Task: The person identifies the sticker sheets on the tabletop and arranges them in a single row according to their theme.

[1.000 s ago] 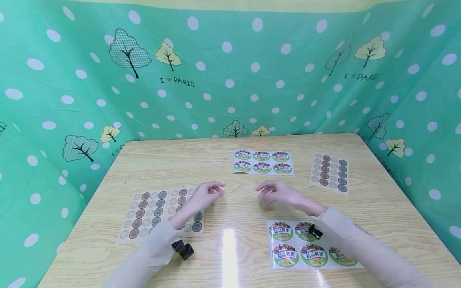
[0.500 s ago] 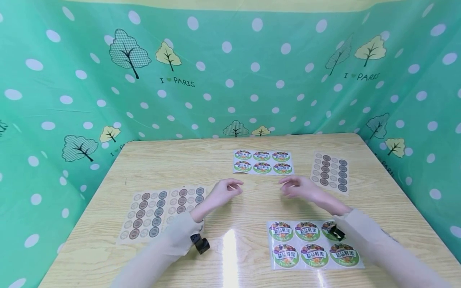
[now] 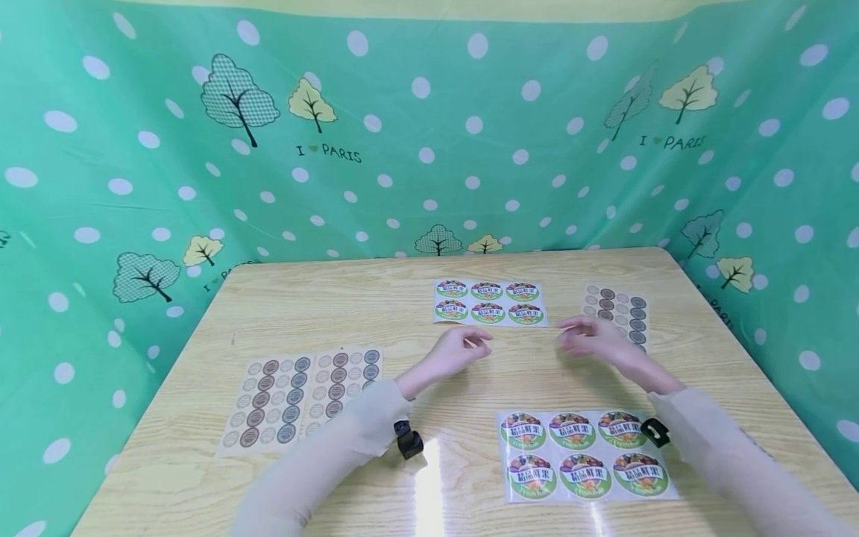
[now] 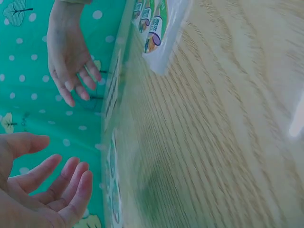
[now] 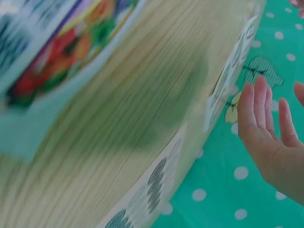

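Note:
My left hand point(image 3: 454, 353) hovers over the table just below the far sheet of round fruit stickers point(image 3: 488, 302), its fingers loosely bent with nothing between them. To its right my right hand point(image 3: 594, 343) hangs in the air, also holding nothing, and partly covers a sheet of small round labels point(image 3: 627, 307) in the head view. The left wrist view shows the left hand point(image 4: 45, 190) with relaxed, parted fingers. In the right wrist view the right hand point(image 5: 273, 135) has nearly straight fingers. Below the hands lies a larger-looking fruit sticker sheet point(image 3: 582, 456) with two rows of stickers.
Two sheets of small round labels point(image 3: 265, 406) lie side by side at the left; my left sleeve point(image 3: 335, 447) covers part of them. A green dotted curtain point(image 3: 429, 134) encloses the wooden table point(image 3: 322, 298) at the back and sides. A light reflection shows near the front.
Both hands have moved to the right and slightly away across the table, staying apart. The right forearm has uncovered more of the near fruit stickers. The sheets have not moved.

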`<state>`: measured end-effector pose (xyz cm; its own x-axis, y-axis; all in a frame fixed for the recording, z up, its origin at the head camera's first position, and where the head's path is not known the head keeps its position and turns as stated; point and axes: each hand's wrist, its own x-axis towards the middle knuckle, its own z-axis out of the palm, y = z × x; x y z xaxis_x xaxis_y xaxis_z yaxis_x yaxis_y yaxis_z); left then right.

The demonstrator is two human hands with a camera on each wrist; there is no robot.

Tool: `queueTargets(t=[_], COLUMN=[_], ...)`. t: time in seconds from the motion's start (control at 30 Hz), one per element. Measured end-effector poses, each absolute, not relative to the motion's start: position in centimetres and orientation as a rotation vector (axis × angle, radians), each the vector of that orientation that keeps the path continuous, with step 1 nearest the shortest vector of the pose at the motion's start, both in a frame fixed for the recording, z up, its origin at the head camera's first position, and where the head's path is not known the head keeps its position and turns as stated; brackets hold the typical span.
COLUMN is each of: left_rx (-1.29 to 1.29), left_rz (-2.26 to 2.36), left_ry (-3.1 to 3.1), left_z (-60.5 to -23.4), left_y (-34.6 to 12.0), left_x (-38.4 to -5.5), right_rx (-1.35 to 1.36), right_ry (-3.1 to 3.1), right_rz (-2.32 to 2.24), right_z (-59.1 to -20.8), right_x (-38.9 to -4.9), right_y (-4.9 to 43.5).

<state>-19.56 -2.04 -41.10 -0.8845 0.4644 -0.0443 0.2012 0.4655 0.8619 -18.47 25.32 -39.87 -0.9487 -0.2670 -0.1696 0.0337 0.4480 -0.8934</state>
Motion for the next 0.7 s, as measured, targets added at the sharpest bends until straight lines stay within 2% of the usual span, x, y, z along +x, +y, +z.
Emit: queueTargets(t=[0.3,0.7], left_rx=[0.605,0.686], left_rz=[1.373,1.275], left_ry=[2.391,2.406], left_z=[-41.0,-40.8], left_y=[2.0,6.4], left_x=[-20.4,-21.2], right_rx=[-0.190,-0.157], right_ry=[2.505,2.730], right_rz=[-1.482,-1.205], right_z=[-40.2,-40.5], right_x=[-19.2,-20.5], right_y=[28.4,32.1])
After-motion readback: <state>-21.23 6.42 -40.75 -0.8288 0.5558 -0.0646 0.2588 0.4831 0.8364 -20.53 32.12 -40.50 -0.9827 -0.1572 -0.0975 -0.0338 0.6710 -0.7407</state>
